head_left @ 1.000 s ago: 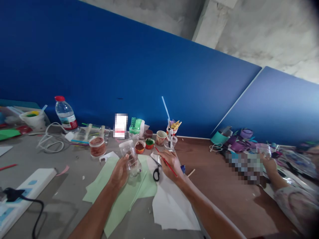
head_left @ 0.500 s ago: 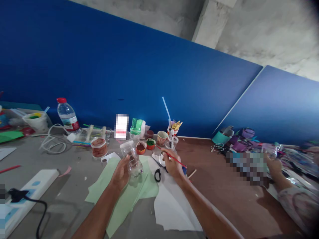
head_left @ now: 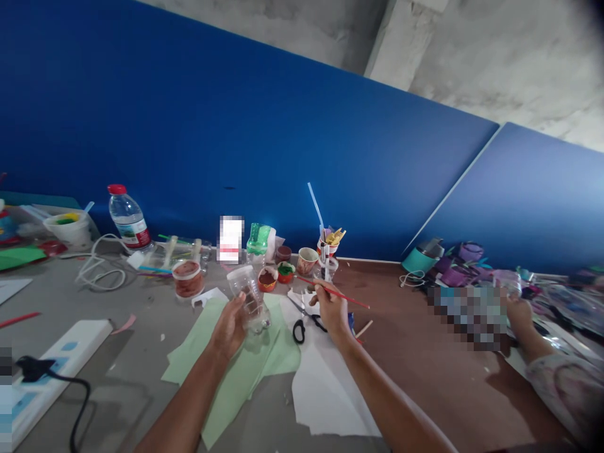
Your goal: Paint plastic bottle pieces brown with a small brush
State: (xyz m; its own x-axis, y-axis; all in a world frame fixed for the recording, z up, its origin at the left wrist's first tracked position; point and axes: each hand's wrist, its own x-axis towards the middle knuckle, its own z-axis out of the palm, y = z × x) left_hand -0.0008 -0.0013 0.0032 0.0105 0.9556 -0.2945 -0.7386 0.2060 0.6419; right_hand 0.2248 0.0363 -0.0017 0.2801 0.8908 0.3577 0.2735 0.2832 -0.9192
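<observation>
A clear plastic bottle with a white cap tilts in my left hand, whose fingers wrap its side. Between the fingertips of my right hand is a thin red paintbrush, its tip pointing left toward the paint cups. One small cup holds brown paint, and another cup beside it holds green paint. Below the right hand, black-handled scissors lie on white paper. Sheets of green paper spread under the bottle.
A jar with reddish-brown contents stands left of the bottle. Farther left are a red-capped water bottle and a white power strip. Another person's hand is at the right, near purple crafts. A blue partition borders the table.
My right hand has moved slightly right with the paintbrush, which now lies at a flatter angle. My left hand and the bottle have stayed in place.
</observation>
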